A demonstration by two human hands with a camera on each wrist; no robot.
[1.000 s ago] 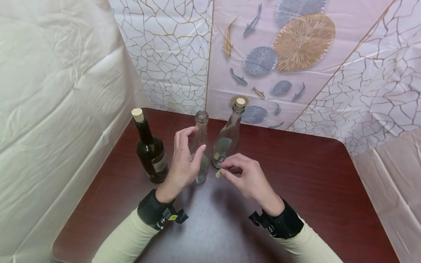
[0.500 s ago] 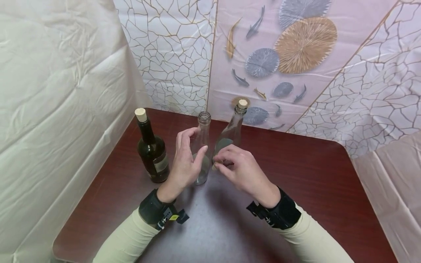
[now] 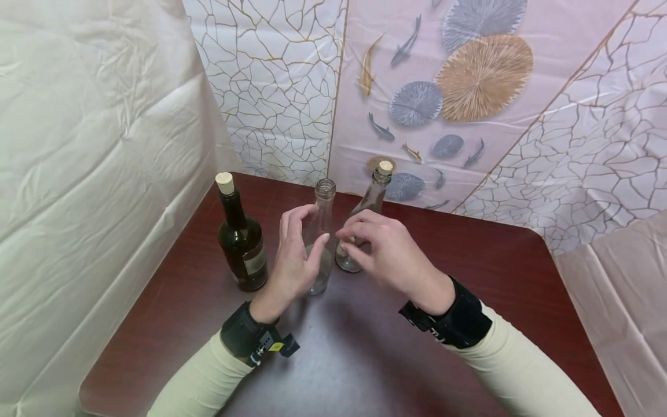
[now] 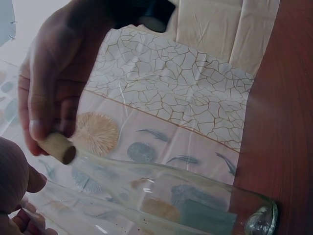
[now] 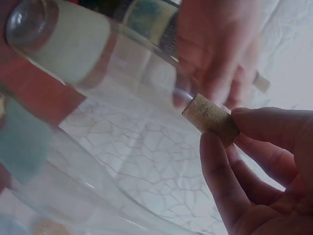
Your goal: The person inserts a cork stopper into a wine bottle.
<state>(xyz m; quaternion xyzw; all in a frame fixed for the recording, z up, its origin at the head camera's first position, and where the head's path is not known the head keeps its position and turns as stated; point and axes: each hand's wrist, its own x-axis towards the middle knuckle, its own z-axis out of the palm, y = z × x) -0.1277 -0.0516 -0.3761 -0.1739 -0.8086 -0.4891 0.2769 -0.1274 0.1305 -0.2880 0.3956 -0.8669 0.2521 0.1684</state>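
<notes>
An uncorked clear glass bottle (image 3: 324, 211) stands upright at mid-table. My left hand (image 3: 294, 260) holds its body, thumb on the near side and fingers behind. Thumb and fingers of my right hand (image 3: 396, 249) pinch a cork (image 5: 211, 120), which is apart from the bottle's mouth and lower than it. In the left wrist view the cork (image 4: 57, 148) points with one end toward the bottle. Behind my right hand a second clear bottle (image 3: 372, 197), partly hidden, has a cork (image 3: 385, 168) in its mouth.
A dark green bottle (image 3: 242, 240) with a cork (image 3: 225, 183) in it stands left of my left hand. The dark red table (image 3: 500, 278) ends at patterned cloth (image 3: 281, 92) at the back and plain pale cloth (image 3: 104, 145) on the left.
My right hand has lifted the cork upward, away from the tabletop. My left hand stays in place at the uncorked bottle; the view has shifted slightly.
</notes>
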